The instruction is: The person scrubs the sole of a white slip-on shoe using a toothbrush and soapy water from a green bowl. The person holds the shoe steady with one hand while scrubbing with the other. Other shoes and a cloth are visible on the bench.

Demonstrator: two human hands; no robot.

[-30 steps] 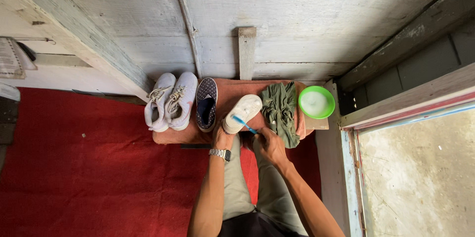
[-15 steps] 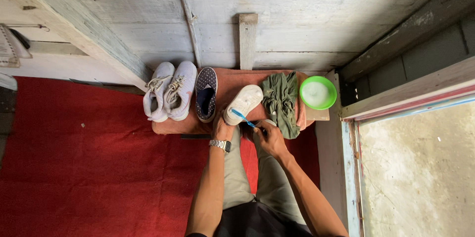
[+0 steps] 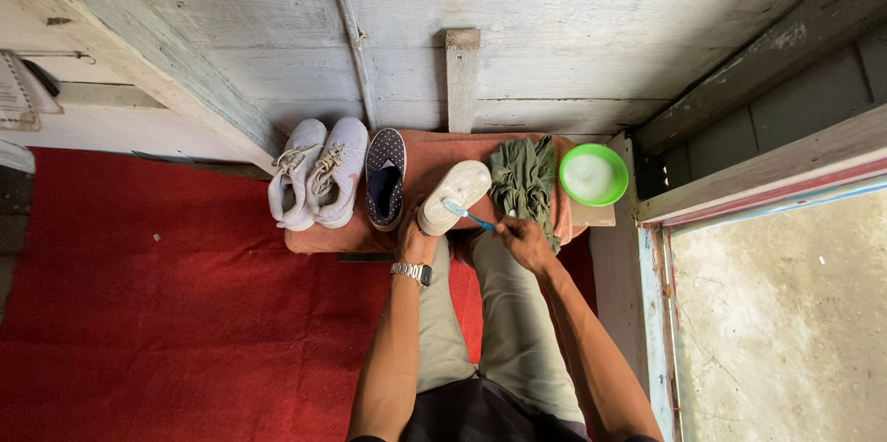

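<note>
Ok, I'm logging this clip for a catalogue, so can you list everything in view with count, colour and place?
pale sneakers: two, whitish lilac, side by side at the left end of the low table
dotted slip-on shoe: one, dark with white dots, right of the sneakers
white shoe: one, sole up, mid-table, held
toothbrush: one, blue, head against the white shoe
cloth: one, olive green, crumpled, right of the white shoe
bowl: one, bright green, whitish inside, right end
low table: one, reddish brown, against the plank wall
carpet: one, red, on the floor
wristwatch: one, silver, left wrist
left hand: grips the white shoe
right hand: holds the toothbrush
</note>
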